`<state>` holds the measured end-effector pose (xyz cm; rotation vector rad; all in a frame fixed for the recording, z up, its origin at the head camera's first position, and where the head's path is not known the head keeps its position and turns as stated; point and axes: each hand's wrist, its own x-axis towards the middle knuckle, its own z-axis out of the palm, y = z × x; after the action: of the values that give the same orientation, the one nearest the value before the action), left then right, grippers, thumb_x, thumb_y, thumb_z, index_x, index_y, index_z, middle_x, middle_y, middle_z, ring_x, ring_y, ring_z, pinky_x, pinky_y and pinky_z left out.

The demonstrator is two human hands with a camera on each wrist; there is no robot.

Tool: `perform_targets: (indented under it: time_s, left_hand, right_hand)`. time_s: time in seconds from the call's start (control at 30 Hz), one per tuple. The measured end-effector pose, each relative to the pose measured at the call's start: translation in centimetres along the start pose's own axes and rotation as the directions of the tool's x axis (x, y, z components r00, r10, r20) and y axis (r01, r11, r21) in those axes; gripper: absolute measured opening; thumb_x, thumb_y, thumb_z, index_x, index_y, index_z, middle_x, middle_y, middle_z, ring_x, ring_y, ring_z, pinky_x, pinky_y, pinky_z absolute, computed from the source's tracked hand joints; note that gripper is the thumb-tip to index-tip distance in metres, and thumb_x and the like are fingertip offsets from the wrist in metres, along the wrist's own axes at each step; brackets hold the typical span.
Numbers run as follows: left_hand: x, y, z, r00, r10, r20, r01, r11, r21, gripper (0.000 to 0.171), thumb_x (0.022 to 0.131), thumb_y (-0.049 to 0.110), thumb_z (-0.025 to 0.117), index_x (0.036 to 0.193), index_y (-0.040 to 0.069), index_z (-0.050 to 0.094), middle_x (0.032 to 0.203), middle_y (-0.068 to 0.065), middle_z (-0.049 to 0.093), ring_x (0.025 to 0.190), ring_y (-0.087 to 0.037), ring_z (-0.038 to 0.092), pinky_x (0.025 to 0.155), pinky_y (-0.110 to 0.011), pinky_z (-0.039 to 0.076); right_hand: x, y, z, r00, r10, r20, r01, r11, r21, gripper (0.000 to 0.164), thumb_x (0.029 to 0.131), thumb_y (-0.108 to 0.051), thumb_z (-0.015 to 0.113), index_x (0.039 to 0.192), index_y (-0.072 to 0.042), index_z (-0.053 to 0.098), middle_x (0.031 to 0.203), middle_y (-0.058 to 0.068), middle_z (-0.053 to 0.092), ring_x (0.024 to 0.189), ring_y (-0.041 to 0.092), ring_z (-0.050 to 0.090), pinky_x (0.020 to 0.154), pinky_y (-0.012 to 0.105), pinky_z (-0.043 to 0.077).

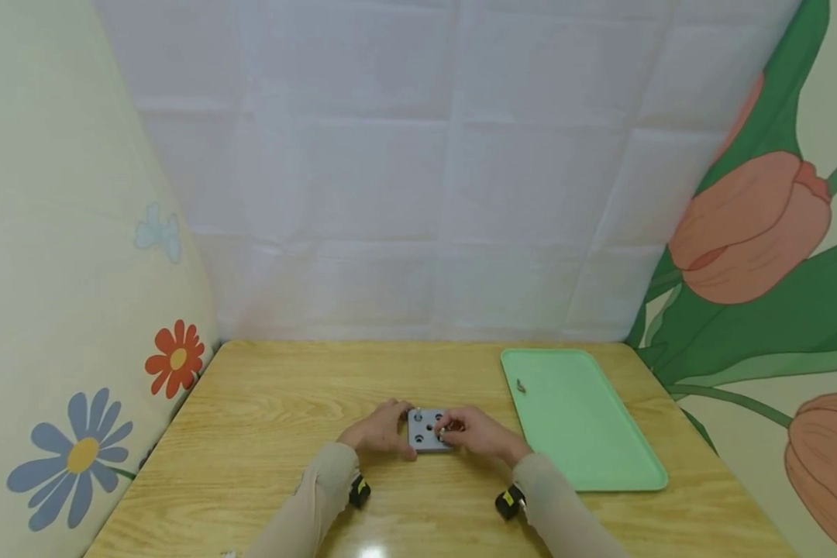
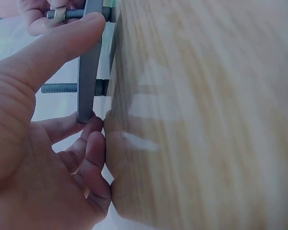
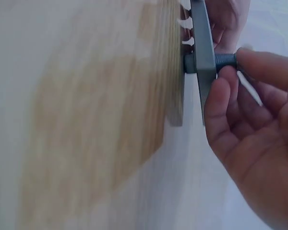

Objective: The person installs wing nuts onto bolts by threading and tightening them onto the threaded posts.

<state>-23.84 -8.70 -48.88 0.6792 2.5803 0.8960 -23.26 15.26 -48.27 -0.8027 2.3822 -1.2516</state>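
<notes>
A grey metal plate (image 1: 428, 447) with several holes is raised slightly off the table on bolt heads. One bolt (image 2: 57, 88) passes through it, threaded end upward and head toward the tabletop. My left hand (image 1: 382, 428) steadies the plate at its left side, with thumb and fingers at opposite edges. Over the plate's right side, my right hand (image 1: 484, 434) pinches a small nut (image 2: 60, 14) on the threaded end of another bolt (image 3: 225, 61). The right fingertips partly hide that nut, and the right hand covers part of the plate in the head view.
A light green tray (image 1: 586, 418) lies to the right on the wooden table (image 1: 307, 372), with a small metal piece (image 1: 521, 386) near its left rim. Another small item (image 1: 229, 554) shows at the bottom edge of the head view. A white cloth (image 1: 363, 194) hangs behind the table.
</notes>
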Motion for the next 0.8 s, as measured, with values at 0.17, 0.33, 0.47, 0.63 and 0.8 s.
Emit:
perform_targets:
  time_s: [0.17, 0.33, 0.47, 0.63, 0.8]
  left_hand:
    - [0.0, 0.0, 0.0, 1.0, 0.003, -0.005, -0.003, 1.0, 0.007, 0.078, 0.067, 0.036, 0.083, 0.132, 0.01, 0.048, 0.117, -0.003, 0.048, 0.107, -0.02, 0.046, 0.093, -0.041, 0.039]
    - [0.2, 0.0, -0.1, 1.0, 0.017, -0.016, -0.017, 1.0, 0.006, 0.079, 0.066, 0.035, 0.083, 0.132, 0.009, 0.049, 0.117, -0.004, 0.049, 0.107, -0.021, 0.046, 0.093, -0.042, 0.039]
    - [0.2, -0.2, 0.0, 1.0, 0.016, -0.023, -0.015, 1.0, 0.005, 0.079, 0.065, 0.036, 0.083, 0.132, 0.009, 0.049, 0.117, -0.004, 0.049, 0.107, -0.021, 0.046, 0.093, -0.042, 0.039]
    - [0.2, -0.1, 0.0, 1.0, 0.012, -0.021, -0.012, 1.0, 0.001, 0.079, 0.065, 0.035, 0.084, 0.132, 0.009, 0.049, 0.115, -0.003, 0.049, 0.106, -0.02, 0.046, 0.093, -0.042, 0.039]
    - [0.1, 0.0, 0.2, 1.0, 0.008, -0.021, -0.008, 1.0, 0.003, 0.08, 0.064, 0.034, 0.084, 0.131, 0.009, 0.049, 0.116, -0.003, 0.049, 0.107, -0.021, 0.047, 0.094, -0.042, 0.039]
  right_hand:
    - [-0.1, -0.5, 0.5, 0.998, 0.036, -0.056, -0.038, 0.999, -0.024, 0.008, 0.09, -0.007, 0.062, 0.098, -0.007, 0.065, 0.084, -0.002, 0.059, 0.072, 0.012, 0.052, 0.06, 0.025, 0.044]
    - [-0.1, -0.5, 0.5, 0.997, 0.023, -0.067, -0.025, 0.999, -0.025, 0.019, 0.084, 0.003, 0.061, 0.101, -0.006, 0.063, 0.089, 0.0, 0.059, 0.078, 0.014, 0.053, 0.064, 0.027, 0.045]
    - [0.0, -0.1, 0.2, 1.0, -0.017, -0.012, 0.017, 0.999, 0.028, 0.034, 0.085, 0.01, 0.052, 0.116, -0.003, 0.06, 0.097, 0.003, 0.058, 0.085, 0.017, 0.054, 0.07, 0.028, 0.047]
    - [0.3, 0.5, -0.4, 0.998, -0.001, 0.062, -0.005, 0.995, 0.102, 0.037, 0.09, 0.006, 0.048, 0.123, -0.008, 0.06, 0.102, 0.004, 0.058, 0.088, 0.018, 0.052, 0.071, 0.029, 0.046]
    - [0.3, 0.7, -0.4, 0.997, -0.004, 0.083, -0.007, 0.991, 0.131, 0.031, 0.089, 0.002, 0.054, 0.118, -0.007, 0.062, 0.1, 0.005, 0.058, 0.086, 0.019, 0.052, 0.068, 0.029, 0.046]
